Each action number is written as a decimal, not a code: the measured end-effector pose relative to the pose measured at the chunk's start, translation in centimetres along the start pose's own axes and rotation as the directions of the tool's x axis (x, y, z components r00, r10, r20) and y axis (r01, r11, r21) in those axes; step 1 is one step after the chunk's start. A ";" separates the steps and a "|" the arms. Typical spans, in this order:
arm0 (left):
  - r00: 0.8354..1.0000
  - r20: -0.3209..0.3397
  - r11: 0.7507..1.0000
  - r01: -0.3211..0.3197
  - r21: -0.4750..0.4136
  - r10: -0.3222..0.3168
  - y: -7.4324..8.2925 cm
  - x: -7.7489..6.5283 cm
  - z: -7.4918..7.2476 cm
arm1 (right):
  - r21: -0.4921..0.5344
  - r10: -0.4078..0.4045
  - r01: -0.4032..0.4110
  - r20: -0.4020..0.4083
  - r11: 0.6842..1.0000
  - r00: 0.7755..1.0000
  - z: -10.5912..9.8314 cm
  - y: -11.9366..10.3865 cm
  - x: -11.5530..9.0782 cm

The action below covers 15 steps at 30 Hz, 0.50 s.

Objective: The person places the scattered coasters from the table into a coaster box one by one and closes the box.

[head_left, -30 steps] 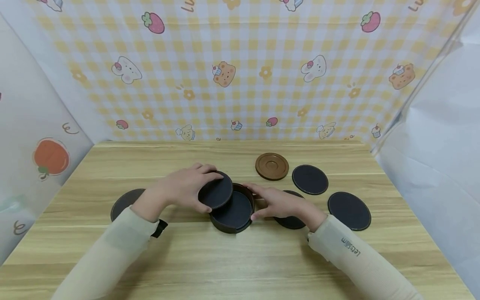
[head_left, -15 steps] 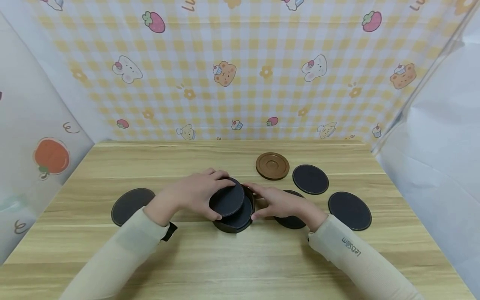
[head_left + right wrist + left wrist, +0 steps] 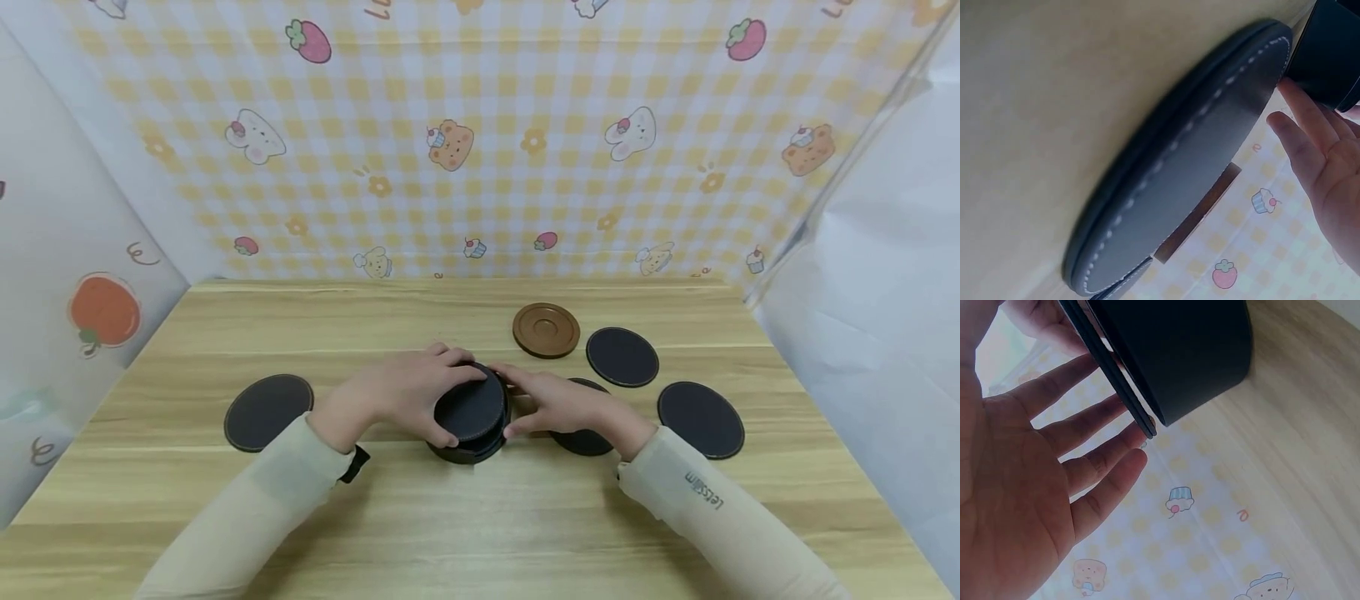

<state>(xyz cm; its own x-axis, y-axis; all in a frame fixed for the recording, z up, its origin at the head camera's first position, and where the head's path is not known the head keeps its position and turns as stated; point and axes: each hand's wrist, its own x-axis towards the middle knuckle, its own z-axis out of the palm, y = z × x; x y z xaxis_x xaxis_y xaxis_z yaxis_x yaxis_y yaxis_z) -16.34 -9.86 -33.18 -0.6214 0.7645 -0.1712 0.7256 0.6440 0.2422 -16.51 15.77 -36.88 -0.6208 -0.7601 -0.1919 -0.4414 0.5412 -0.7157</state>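
My left hand (image 3: 416,396) pinches a round black coaster (image 3: 471,410) between thumb and fingers. The coaster has pale edge stitching and hangs over the round black coaster holder (image 3: 457,455), covering most of its opening. In the left wrist view, the coaster's edge (image 3: 1124,394) stands slightly apart from the holder's rim (image 3: 1163,419). My right hand (image 3: 558,404) grips the holder's right side, thumb towards the front and fingers towards the back. Its fingertips meet the dark wall of the holder (image 3: 1327,59) in the right wrist view. The holder's inside is mostly hidden.
One black coaster (image 3: 268,412) lies at the left. To the right are a coaster (image 3: 585,442) partly under my right hand, another coaster (image 3: 622,357) behind it and a third coaster (image 3: 701,419). A brown round lid-like disc (image 3: 546,329) lies at the back of the wooden table (image 3: 480,533).
My left hand has carried its coaster rightward, from the holder's left edge to over its opening. The left-hand coaster on the table shows more fully. My right hand has stayed at the holder.
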 end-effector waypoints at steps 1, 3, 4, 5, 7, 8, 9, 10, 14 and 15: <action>1.000 0.006 1.000 -0.001 0.003 0.001 0.1 0.1 0.0 | 0.002 0.000 0.000 0.001 1.000 1.000 0.0 0.0 0.0; 1.000 0.011 1.000 -0.003 0.010 0.003 0.2 0.2 0.1 | 0.001 0.003 -0.003 0.004 1.000 1.000 0.0 0.0 0.0; 1.000 0.011 1.000 -0.006 0.008 0.006 0.2 0.2 0.2 | -0.001 0.001 -0.001 0.003 1.000 1.000 -0.1 0.0 0.0; 1.000 0.013 1.000 -0.006 0.008 0.006 0.3 0.2 0.2 | -0.006 -0.002 0.002 0.002 1.000 1.000 -0.1 -0.1 0.0; 1.000 0.010 1.000 -0.009 0.007 0.008 0.3 0.2 0.3 | -0.013 -0.006 0.006 0.000 1.000 1.000 -0.1 -0.1 0.0; 1.000 0.009 1.000 -0.010 0.004 0.010 0.3 0.2 0.3 | -0.014 -0.008 0.008 -0.001 1.000 1.000 -0.1 -0.1 0.0; 1.000 0.008 1.000 -0.011 0.002 0.011 0.3 0.2 0.4 | -0.015 -0.013 0.013 -0.001 1.000 1.000 -0.1 -0.1 0.0; 1.000 0.009 1.000 -0.011 0.002 0.010 0.3 0.2 0.4 | -0.015 -0.013 0.013 -0.002 1.000 1.000 -0.2 -0.1 -0.1; 1.000 0.006 1.000 -0.013 -0.001 0.013 0.3 0.2 0.5 | -0.008 -0.012 0.012 -0.001 1.000 1.000 -0.1 -0.1 -0.1; 1.000 0.006 1.000 -0.013 -0.002 0.013 0.3 0.2 0.5 | -0.007 -0.011 0.011 -0.001 1.000 1.000 -0.1 -0.1 -0.1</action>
<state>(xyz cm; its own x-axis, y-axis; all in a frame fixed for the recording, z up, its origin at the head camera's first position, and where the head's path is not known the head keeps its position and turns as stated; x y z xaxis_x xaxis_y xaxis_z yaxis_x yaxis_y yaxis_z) -16.12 -9.46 -33.61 -0.6103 0.7729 -0.1736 0.7328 0.6341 0.2467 -16.52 15.83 -36.74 -0.6167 -0.7657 -0.1830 -0.4530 0.5352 -0.7130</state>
